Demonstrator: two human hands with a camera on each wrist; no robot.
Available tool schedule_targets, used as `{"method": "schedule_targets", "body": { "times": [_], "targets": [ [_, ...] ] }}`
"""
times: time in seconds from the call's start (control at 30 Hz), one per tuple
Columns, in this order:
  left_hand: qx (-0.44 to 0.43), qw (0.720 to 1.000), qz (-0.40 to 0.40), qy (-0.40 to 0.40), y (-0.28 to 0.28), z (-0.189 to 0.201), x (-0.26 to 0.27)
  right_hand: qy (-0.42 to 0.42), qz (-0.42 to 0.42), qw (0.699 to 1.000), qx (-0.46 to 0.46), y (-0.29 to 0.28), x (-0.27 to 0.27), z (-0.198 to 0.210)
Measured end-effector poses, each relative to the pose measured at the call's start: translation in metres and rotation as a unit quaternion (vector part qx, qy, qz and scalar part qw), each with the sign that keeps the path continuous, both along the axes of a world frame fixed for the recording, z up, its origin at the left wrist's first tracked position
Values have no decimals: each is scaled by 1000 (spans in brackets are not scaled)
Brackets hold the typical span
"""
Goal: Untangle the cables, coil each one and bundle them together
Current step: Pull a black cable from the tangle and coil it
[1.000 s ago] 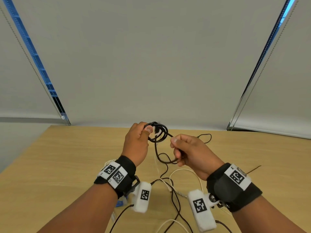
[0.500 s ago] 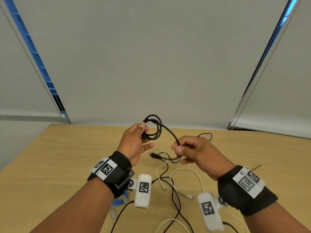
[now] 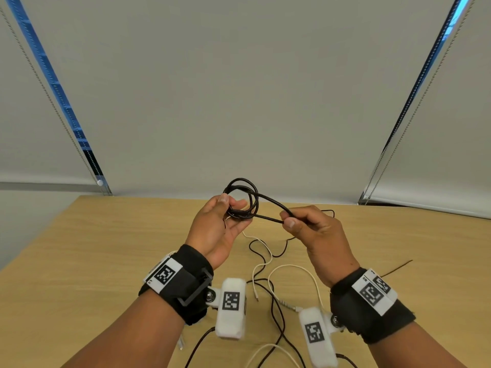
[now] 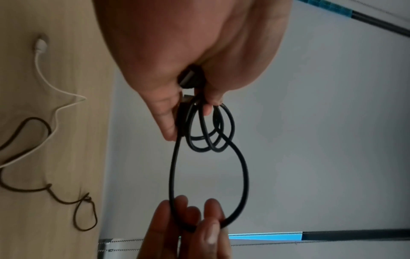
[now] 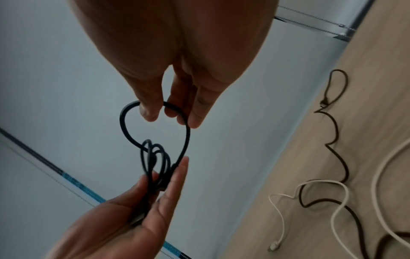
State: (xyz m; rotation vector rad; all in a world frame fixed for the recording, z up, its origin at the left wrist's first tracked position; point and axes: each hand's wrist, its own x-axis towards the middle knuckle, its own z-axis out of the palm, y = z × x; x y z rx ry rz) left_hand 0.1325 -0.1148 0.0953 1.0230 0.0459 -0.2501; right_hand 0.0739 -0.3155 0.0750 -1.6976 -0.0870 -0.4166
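Note:
A black cable (image 3: 240, 197) is held up over the table, partly wound into a small coil. My left hand (image 3: 231, 208) grips that coil between thumb and fingers; in the left wrist view its plugs (image 4: 187, 82) sit inside the grip. One longer loop of the black cable (image 4: 242, 168) runs from the coil to my right hand (image 3: 287, 219), which pinches its far bend between thumb and fingertips (image 5: 150, 112). A white cable (image 3: 261, 264) and a thin dark brown cable (image 3: 276, 298) lie loose and crossed on the table below my hands.
The wooden table (image 3: 93, 261) ends at a wall of grey roller blinds (image 3: 239, 102). A second white cable loop (image 3: 271, 349) and more dark cable lie near the front edge between my wrists. A thin dark strand (image 3: 398, 266) lies at the right.
The free plug end that dangled near my right hand is now in my left hand's grip. My right hand has drawn the last length out into a loop to the right.

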Motion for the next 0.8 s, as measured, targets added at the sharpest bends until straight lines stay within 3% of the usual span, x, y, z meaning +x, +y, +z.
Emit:
{"method": "schedule_targets", "body": {
  "times": [0.1,0.23,0.43,0.6,0.67,0.73,0.8],
  "targets": [
    [-40,998,-18,-38,2,1,0,37,14,997,70,-1,2,-6],
    [-79,994,-41,-68,0,3,-1,73,32,993,84,3,2,-13],
    [-3,996,-53,-78,1,5,-3,71,63,979,181,4,5,-15],
    [96,988,-90,-77,-5,5,-9,71,125,927,347,13,0,-14],
    [124,987,-74,-73,-6,3,-10,87,128,937,314,18,-1,-10],
    [163,982,-35,-84,-3,3,-8,112,104,965,215,18,-2,-5],
    [248,961,9,-124,2,3,-3,96,37,988,117,14,-3,7]
  ]
}}
